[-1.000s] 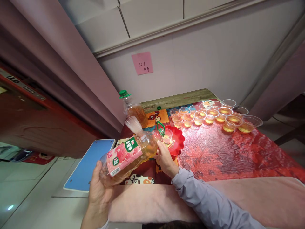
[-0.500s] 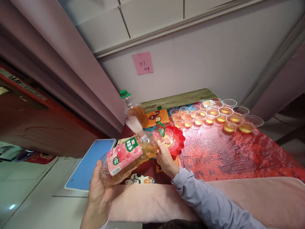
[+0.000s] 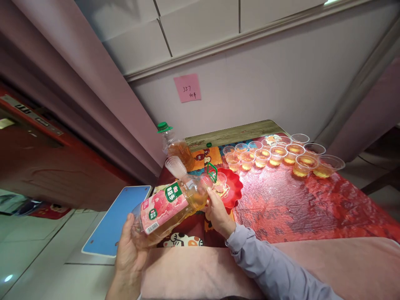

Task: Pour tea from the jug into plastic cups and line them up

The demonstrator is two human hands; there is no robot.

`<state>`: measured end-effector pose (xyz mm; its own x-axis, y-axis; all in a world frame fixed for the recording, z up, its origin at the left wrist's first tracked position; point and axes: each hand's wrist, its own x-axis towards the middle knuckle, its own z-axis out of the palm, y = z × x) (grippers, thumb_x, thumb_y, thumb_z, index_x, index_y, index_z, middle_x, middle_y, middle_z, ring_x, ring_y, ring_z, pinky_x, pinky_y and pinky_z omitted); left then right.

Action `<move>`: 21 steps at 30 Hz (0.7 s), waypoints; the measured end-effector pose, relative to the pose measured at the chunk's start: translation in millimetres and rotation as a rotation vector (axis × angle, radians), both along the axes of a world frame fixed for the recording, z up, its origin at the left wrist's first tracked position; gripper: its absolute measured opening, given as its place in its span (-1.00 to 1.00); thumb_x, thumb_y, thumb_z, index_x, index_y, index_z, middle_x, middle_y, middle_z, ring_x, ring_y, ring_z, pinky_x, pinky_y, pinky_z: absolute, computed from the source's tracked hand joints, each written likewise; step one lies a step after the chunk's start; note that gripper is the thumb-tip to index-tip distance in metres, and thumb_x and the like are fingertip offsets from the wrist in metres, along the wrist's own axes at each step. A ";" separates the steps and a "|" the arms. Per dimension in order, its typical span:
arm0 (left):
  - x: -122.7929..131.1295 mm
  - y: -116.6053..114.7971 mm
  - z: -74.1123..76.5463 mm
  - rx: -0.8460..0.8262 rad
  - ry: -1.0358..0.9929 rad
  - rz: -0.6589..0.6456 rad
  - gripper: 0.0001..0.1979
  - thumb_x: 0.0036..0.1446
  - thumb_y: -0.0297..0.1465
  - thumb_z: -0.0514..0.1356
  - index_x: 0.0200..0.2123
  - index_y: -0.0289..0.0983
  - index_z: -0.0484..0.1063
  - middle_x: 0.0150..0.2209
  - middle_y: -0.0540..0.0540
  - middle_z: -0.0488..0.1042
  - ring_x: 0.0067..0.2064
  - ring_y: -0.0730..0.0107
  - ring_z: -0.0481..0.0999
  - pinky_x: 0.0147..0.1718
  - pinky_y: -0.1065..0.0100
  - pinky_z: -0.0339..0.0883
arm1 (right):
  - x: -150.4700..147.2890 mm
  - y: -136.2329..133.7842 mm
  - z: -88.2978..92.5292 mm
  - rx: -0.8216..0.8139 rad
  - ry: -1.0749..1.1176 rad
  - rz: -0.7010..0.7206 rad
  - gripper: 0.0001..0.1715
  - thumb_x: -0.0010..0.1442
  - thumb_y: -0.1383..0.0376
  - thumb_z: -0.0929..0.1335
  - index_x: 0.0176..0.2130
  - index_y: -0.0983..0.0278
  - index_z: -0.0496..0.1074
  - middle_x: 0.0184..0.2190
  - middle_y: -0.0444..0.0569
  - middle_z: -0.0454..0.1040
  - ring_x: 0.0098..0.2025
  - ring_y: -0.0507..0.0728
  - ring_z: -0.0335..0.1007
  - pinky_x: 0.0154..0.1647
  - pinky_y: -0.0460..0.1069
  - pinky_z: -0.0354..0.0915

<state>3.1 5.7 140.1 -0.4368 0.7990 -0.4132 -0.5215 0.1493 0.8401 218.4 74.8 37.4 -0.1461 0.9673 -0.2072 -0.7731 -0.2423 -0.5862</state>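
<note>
A large clear juice bottle [image 3: 167, 206] with a pink and green label lies tilted across both hands, its neck toward the right. My left hand [image 3: 129, 246] is wrapped around its base. Close to the neck, my right hand [image 3: 217, 212] grips the bottle's shoulder. A green ring handle [image 3: 212, 172] hangs at the neck over a scalloped red dish [image 3: 236, 189]. Inside the dish stands a clear plastic cup [image 3: 220, 181], partly hidden by the bottle's neck. Amber juice rests in the bottle's lower side.
Several clear cups [image 3: 262, 157] of yellow juice stand in rows at the back right. Behind the held bottle are stacked cups [image 3: 176, 166] and a second juice bottle [image 3: 179, 150] with a green cap. A blue board [image 3: 117, 221] lies left; a pink cloth [image 3: 200, 271] covers the table's front edge.
The whole view has shifted slightly, so the table sits a little lower. Both hands keep their hold on the tilted bottle, which has barely moved over the dish.
</note>
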 end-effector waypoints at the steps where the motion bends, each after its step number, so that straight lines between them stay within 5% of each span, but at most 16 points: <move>1: 0.1 0.1 0.0 0.001 -0.007 0.004 -0.34 0.20 -0.20 0.41 0.33 -0.29 0.53 0.02 -0.33 0.74 0.16 -0.36 0.68 0.08 -0.26 0.61 | 0.2 -0.3 0.7 -0.001 -0.003 0.000 -0.37 0.26 -0.24 0.49 0.10 0.09 0.60 0.05 -0.02 0.73 0.06 0.30 0.71 -0.06 0.15 0.66; 21: 9.1 -1.8 7.9 -0.008 0.003 0.028 -0.42 0.30 -0.23 0.31 0.33 -0.32 0.53 0.00 -0.31 0.75 0.13 -0.31 0.70 0.07 -0.19 0.63 | 0.8 0.8 -1.0 0.002 0.009 0.048 -0.31 0.25 -0.24 0.49 0.16 0.10 0.59 0.08 -0.03 0.73 0.11 0.30 0.69 0.00 0.15 0.66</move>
